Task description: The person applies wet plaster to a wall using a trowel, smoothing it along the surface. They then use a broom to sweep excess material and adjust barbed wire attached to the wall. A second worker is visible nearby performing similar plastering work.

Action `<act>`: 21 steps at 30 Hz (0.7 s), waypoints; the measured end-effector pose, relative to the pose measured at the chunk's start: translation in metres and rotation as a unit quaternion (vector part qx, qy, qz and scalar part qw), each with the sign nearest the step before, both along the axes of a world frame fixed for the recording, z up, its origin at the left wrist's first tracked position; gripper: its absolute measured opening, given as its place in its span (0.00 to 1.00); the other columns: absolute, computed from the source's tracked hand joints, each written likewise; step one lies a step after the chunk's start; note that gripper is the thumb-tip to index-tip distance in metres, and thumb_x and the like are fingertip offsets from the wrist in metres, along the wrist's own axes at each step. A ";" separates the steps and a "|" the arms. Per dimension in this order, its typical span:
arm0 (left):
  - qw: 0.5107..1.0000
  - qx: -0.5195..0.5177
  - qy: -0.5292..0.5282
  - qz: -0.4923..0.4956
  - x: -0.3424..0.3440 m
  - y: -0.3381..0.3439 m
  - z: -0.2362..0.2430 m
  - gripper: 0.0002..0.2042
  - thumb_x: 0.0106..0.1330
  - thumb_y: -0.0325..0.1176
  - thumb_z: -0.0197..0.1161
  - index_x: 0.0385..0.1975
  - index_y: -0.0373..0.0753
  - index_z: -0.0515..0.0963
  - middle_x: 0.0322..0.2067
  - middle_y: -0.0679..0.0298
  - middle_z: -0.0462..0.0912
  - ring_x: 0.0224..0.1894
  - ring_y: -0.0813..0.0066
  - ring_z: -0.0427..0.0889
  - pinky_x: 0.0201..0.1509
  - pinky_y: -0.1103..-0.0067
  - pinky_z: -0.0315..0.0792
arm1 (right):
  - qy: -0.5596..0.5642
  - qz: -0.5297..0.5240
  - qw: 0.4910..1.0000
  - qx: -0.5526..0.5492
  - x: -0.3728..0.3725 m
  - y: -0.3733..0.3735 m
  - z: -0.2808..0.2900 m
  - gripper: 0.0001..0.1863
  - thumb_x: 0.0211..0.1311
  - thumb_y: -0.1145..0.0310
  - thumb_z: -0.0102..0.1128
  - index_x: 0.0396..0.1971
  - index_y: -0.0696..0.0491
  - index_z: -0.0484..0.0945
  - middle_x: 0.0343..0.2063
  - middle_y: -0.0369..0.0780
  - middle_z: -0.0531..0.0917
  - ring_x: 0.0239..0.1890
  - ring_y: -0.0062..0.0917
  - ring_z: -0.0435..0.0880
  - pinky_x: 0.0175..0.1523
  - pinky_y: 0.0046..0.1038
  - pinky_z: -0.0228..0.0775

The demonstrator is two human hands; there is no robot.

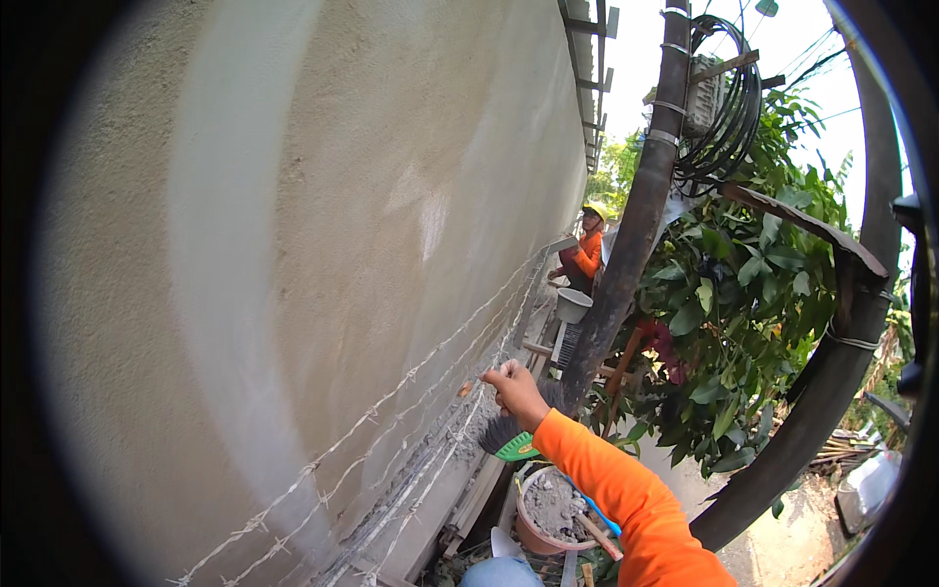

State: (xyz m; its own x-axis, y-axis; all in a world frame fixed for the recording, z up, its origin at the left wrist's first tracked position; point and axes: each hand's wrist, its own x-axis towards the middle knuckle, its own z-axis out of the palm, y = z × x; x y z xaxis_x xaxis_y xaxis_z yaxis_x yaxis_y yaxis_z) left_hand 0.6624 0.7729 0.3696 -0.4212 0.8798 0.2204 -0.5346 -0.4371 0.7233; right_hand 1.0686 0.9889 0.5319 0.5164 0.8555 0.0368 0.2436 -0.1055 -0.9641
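My right hand (516, 393), in an orange sleeve, is raised among strands of white barbed wire (311, 468) along the plastered wall (245, 245). Its fingers are pinched together; I cannot make out what they hold. A small brown piece (465, 389) is just left of the fingertips. Below the hand is a green broom head with dark bristles (515, 447). A pink bucket of grey mortar (550, 506), with a wooden-handled tool (602, 538), stands under my forearm. My left hand is not in view.
A co-worker in orange (587, 254) crouches farther along, near a grey bucket (573, 304). A dark pole (641, 220) with coiled cables (734, 127) and leafy branches (743, 293) fill the right. A curved dark pole (831, 391) stands nearer. A narrow ledge (440, 528) runs along the wall.
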 end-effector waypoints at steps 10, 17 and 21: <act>0.944 -0.093 0.287 0.131 -0.006 0.017 0.019 0.09 0.71 0.24 0.58 0.47 0.28 0.74 0.39 0.48 0.77 0.40 0.54 0.76 0.44 0.62 0.72 | -0.529 0.167 0.788 0.268 -0.054 0.023 0.072 0.17 0.65 0.56 0.64 0.48 0.49 0.79 0.45 0.42 0.79 0.54 0.40 0.73 0.58 0.41 0.66; 0.598 -0.126 0.738 0.285 -0.020 0.030 0.010 0.10 0.71 0.23 0.56 0.49 0.26 0.73 0.40 0.44 0.75 0.40 0.47 0.74 0.45 0.59 0.70 | -0.583 0.463 0.666 0.039 -0.147 0.022 0.079 0.22 0.69 0.48 0.57 0.49 0.51 0.80 0.49 0.44 0.82 0.58 0.40 0.75 0.59 0.46 0.66; 0.683 0.027 0.663 0.305 -0.033 0.039 -0.002 0.13 0.71 0.21 0.54 0.53 0.24 0.72 0.44 0.41 0.76 0.43 0.42 0.75 0.47 0.57 0.70 | -0.562 0.485 0.668 -0.049 -0.166 0.022 0.100 0.21 0.69 0.48 0.58 0.46 0.51 0.82 0.48 0.47 0.83 0.53 0.44 0.80 0.56 0.46 0.69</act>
